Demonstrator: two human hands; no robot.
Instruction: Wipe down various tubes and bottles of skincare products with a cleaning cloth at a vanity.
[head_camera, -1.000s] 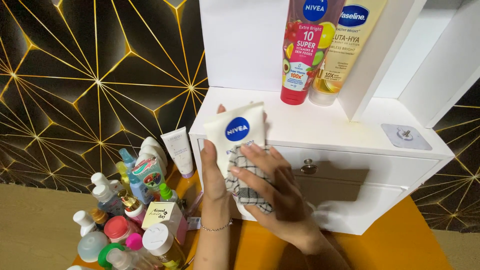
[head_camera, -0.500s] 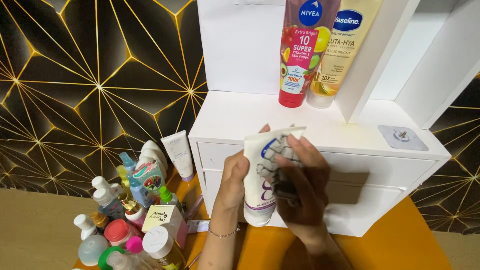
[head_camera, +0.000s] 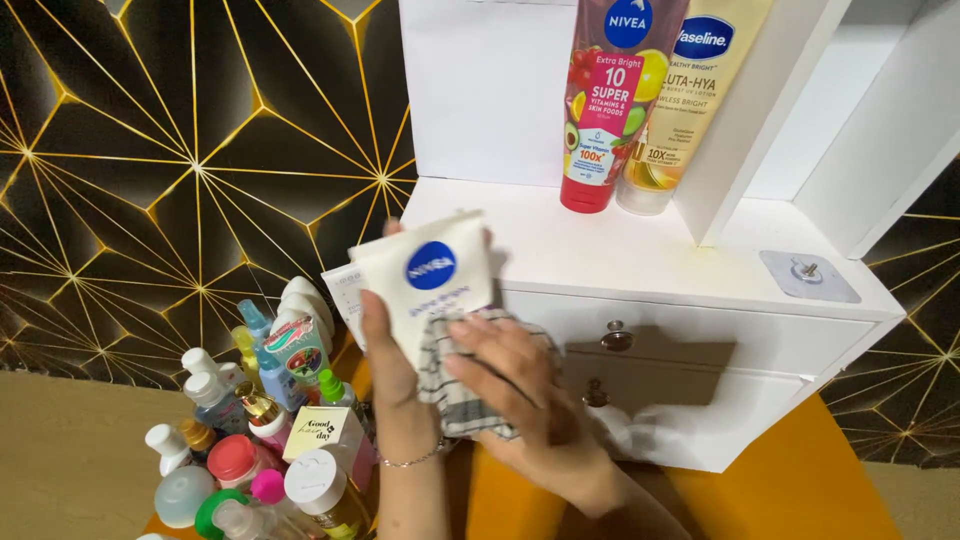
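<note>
Before the white cabinet (head_camera: 700, 340), left hand (head_camera: 385, 350) grips a white tube (head_camera: 430, 280); right hand (head_camera: 510, 385) presses a checked cloth (head_camera: 455, 395) against it.

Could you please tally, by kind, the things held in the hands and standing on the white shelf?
Tubes in the left hand: 1, a white tube
Cloths in the right hand: 1, a checked cloth
Tubes upright on the shelf: 2, a pink tube and a yellow tube
Total: 4

White tube (head_camera: 432, 280) held; two tubes (head_camera: 612, 100) shelved.
</note>
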